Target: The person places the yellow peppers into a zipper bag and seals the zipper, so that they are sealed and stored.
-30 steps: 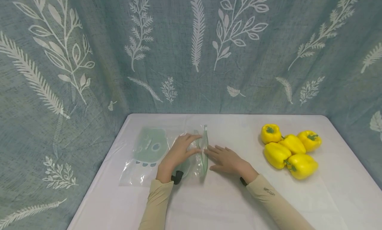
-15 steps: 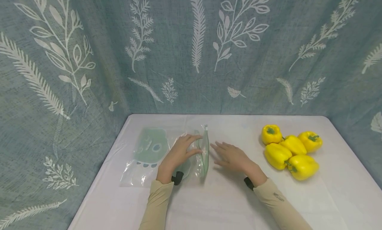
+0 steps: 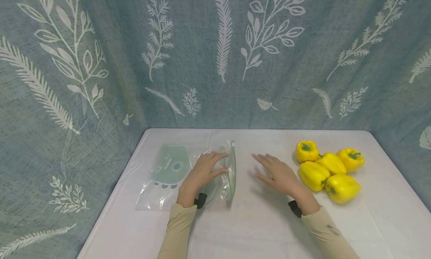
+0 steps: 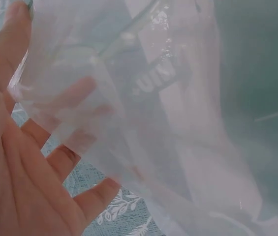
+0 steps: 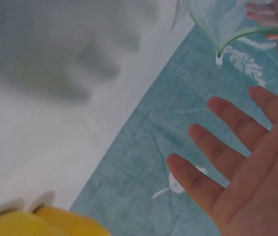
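A clear plastic zip bag [image 3: 170, 162] with a green cartoon print lies on the left half of the table. Its green-rimmed mouth [image 3: 232, 169] faces right and gapes, with a small white tab at the far end. My left hand [image 3: 200, 173] holds the bag just behind this mouth, thumb and fingers spread apart; in the left wrist view some of its fingertips [image 4: 84, 88] show through the film. Between the bag and several yellow bell peppers [image 3: 313, 175], my right hand [image 3: 277, 175] hovers over the table, palm down, fingers extended, holding nothing.
The peppers sit clustered at the right side of the white-covered table [image 3: 256, 229], touching one another. A blue-green leaf-patterned curtain [image 3: 202, 57] hangs behind and along both sides. Dark straps [image 3: 295, 208] sit on both wrists.
My right hand has drawn back from the bag's mouth and moved right towards the peppers, rising off the table. My left hand and the bag have stayed almost still.
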`<control>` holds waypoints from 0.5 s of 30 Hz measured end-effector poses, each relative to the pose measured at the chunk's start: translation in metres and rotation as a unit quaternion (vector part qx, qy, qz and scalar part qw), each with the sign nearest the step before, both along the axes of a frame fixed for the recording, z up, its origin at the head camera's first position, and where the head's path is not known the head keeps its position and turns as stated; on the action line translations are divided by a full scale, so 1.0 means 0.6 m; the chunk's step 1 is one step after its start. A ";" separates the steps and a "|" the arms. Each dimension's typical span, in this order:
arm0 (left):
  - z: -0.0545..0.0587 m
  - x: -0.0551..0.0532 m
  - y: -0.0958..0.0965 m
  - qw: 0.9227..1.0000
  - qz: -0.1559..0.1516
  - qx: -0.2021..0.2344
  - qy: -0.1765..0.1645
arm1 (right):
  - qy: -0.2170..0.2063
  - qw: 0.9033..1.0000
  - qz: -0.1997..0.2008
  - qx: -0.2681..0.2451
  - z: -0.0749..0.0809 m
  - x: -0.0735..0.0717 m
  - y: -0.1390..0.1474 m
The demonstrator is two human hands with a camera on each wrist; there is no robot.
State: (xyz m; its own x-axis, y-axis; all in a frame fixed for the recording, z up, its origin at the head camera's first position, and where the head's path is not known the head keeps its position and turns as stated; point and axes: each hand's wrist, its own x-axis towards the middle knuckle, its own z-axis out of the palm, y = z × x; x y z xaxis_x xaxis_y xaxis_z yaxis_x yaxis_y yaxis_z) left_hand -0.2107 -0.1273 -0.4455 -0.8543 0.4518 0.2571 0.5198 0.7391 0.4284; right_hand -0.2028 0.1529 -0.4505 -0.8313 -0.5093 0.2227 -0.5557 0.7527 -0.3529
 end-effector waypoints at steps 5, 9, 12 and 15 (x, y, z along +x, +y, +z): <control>0.003 0.002 0.001 1.000 0.004 -0.021 0.000 | 0.004 1.000 -0.010 -0.013 0.003 0.009 0.020; 0.007 0.005 0.003 0.999 0.009 -0.032 0.009 | 0.021 0.999 -0.018 -0.019 0.007 0.016 0.035; 0.009 0.007 0.004 0.999 0.013 -0.038 0.016 | 0.042 0.999 -0.023 -0.022 0.009 0.019 0.045; 0.009 0.008 0.004 0.999 0.017 -0.044 0.019 | 0.061 0.997 -0.026 -0.026 0.009 0.023 0.055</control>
State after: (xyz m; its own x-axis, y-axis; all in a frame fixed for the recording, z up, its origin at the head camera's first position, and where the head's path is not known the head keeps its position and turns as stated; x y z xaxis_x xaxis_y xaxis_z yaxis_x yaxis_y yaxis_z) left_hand -0.2060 -0.1249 -0.4399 -0.8601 0.4449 0.2496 0.5082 0.7903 0.3423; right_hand -0.1893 0.1859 -0.4451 -0.8213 -0.4515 0.3486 -0.5577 0.7639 -0.3246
